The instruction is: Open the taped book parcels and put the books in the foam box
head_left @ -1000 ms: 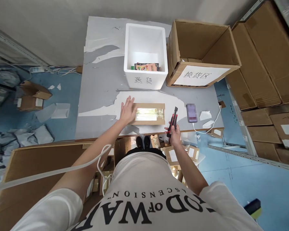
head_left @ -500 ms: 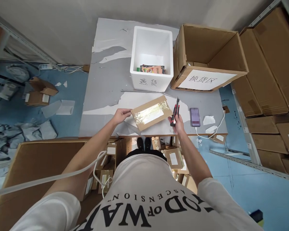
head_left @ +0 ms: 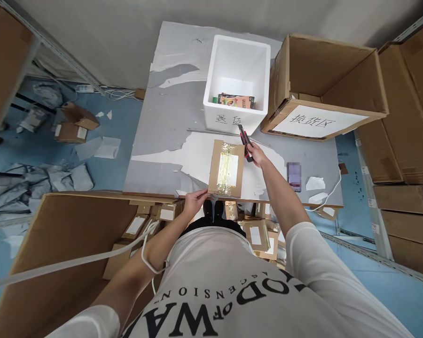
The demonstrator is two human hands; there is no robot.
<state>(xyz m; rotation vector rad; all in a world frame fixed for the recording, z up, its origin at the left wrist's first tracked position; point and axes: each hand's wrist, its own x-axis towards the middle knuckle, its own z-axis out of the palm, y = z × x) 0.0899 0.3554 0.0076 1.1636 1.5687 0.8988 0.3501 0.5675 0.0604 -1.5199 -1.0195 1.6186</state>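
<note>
A flat cardboard box [head_left: 215, 164] with shiny tape and a white label stands lengthwise at the table's front edge. My left hand [head_left: 196, 202] pinches its near left corner. In my right hand [head_left: 256, 154] is a black and red utility knife [head_left: 246, 141], gripped beside the box's far right corner. The knife points up toward the white foam box [head_left: 211, 109], and its tip overlaps the foam box's front wall in this view.
Colourful packets [head_left: 236, 101] lie inside the foam box. To its right stands a large open carton [head_left: 333, 123] with a handwritten sign. A phone [head_left: 294, 177] and paper scraps [head_left: 315, 183] lie at the table's right. Another big carton [head_left: 77, 225] with small boxes is below left.
The cardboard box has turned from slanting sideways to lengthwise. My left hand has come down to its near corner; my right hand has moved up with the knife. The view has shifted.
</note>
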